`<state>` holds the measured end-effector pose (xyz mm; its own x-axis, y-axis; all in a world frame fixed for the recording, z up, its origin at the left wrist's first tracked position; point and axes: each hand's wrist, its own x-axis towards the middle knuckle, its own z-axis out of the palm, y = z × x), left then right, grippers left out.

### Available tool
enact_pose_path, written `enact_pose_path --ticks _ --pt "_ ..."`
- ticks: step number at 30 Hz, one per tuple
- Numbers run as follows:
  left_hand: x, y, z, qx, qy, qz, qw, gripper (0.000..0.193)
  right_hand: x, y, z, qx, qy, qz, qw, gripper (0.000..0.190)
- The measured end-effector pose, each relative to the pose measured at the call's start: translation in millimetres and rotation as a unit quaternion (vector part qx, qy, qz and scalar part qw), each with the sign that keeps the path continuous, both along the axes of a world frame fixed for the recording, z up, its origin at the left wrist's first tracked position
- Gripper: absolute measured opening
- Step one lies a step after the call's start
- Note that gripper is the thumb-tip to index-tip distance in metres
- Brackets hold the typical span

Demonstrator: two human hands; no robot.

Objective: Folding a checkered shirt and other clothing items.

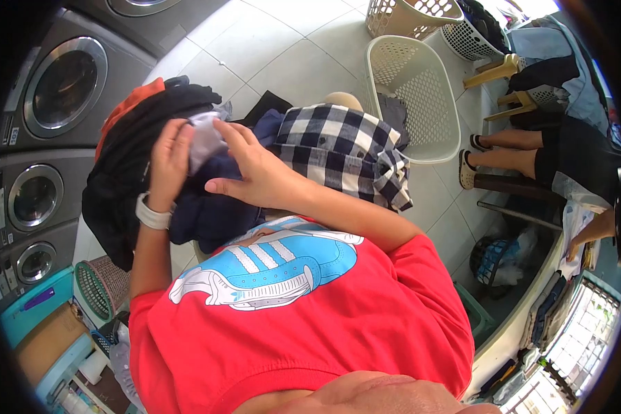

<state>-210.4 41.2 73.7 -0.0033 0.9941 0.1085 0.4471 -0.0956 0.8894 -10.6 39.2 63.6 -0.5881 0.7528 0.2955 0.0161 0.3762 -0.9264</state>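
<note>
A small pale lilac cloth (pixel 206 138) hangs between my two hands. My left hand (pixel 172 152), with a white watch band at the wrist, has its fingers bent at the cloth's left edge and seems to grip it. Spread wide, my right hand (pixel 256 168) rests its fingertips at the cloth's upper right corner, thumb well apart. Beneath lies dark navy clothing (pixel 212 207). A pile of black clothes (pixel 129 165) with an orange garment (pixel 119 121) is at the left. On the right sits a black-and-white checked shirt (pixel 336 150), loosely bundled.
A pale plastic laundry basket (pixel 447 114) holding a grey garment stands beyond the checked shirt, with other baskets (pixel 409 18) behind. Front-loading machines (pixel 64 85) line the left. A woven bin (pixel 95 290) stands below them. Another person (pixel 517 147) is at a table on the right.
</note>
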Motion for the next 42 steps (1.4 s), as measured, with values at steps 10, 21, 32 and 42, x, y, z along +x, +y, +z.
enact_pose_path --ticks 10,21,32,42 --pt "49 26 -4 -0.188 -0.215 -0.189 0.939 0.015 45 24 -30 -0.143 0.008 -0.09 0.986 0.039" --pt "48 -11 -13 -0.149 -0.292 -0.056 0.943 0.024 107 31 -21 -0.159 -0.016 0.029 0.987 0.016" --pt "26 -10 -10 -0.089 -0.229 0.051 0.968 0.018 103 35 -7 -0.368 0.124 -0.085 0.918 0.027" --pt "27 -13 -12 -0.138 -0.371 0.036 0.918 0.023 104 58 10 -0.278 0.098 -0.203 0.934 0.017"
